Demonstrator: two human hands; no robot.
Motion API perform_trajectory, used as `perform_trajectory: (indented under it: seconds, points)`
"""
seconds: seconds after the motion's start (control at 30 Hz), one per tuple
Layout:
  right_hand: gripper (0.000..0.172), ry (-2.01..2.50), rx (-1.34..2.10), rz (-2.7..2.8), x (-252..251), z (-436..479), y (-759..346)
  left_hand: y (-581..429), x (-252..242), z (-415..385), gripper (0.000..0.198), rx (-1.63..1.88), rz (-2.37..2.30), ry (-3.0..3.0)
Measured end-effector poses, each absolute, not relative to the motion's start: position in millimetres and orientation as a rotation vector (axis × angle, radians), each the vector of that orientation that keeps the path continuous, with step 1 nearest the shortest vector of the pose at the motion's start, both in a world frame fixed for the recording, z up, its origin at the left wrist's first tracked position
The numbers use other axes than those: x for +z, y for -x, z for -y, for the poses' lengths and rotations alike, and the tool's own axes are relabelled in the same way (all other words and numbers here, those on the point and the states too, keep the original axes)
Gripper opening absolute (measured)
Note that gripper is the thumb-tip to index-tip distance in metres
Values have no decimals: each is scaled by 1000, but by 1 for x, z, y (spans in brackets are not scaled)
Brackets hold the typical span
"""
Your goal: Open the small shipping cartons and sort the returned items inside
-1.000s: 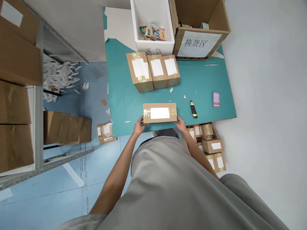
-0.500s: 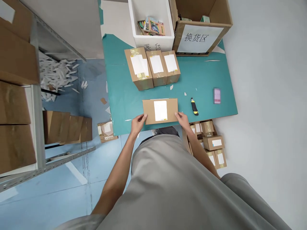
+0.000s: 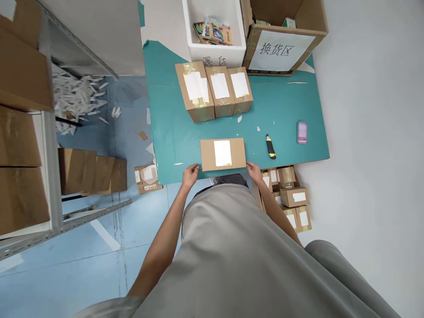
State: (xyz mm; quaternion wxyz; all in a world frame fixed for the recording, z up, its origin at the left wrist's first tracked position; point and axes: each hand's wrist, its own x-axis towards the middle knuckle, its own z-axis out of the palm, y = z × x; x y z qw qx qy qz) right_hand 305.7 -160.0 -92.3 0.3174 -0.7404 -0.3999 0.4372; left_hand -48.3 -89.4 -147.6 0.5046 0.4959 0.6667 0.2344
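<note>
A flat cardboard box (image 3: 207,154) with a white label on top lies near the front edge of the teal table (image 3: 285,110). My left hand (image 3: 190,173) is at its near left corner, fingers curled against the edge. On the other side, my right hand (image 3: 254,170) grips the near right corner in the same way. Three taped cardboard boxes (image 3: 215,90) with white labels stand in a row further back on the table.
A yellow and black utility knife (image 3: 270,147) and a small pink item (image 3: 301,132) lie to the right. A white foam bin (image 3: 215,26) and a large open carton (image 3: 285,35) stand at the back. Small boxes (image 3: 293,198) sit on the floor at right; metal shelving (image 3: 49,132) at left.
The box was turned from standing on its long side to lying flat with the label up, then set down. My hands slid back to its near corners.
</note>
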Motion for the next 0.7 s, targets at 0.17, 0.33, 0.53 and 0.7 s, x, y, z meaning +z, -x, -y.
perform_trajectory:
  seconds: [0.17, 0.33, 0.53, 0.7]
  points:
    - [46, 1936, 1174, 1053, -96, 172, -294, 42, -144, 104, 50, 513, -1535, -1104]
    - [48, 1905, 1122, 1050, -89, 158, -298, 35, -124, 92, 53, 598, -1537, -1094]
    - [51, 1863, 912, 1109, -58, 113, -314, 36, -75, 44, 50, 809, -1607, -1355]
    - [45, 1869, 946, 1097, -57, 103, -313, 38, -65, 35, 41, 735, -1710, -1393]
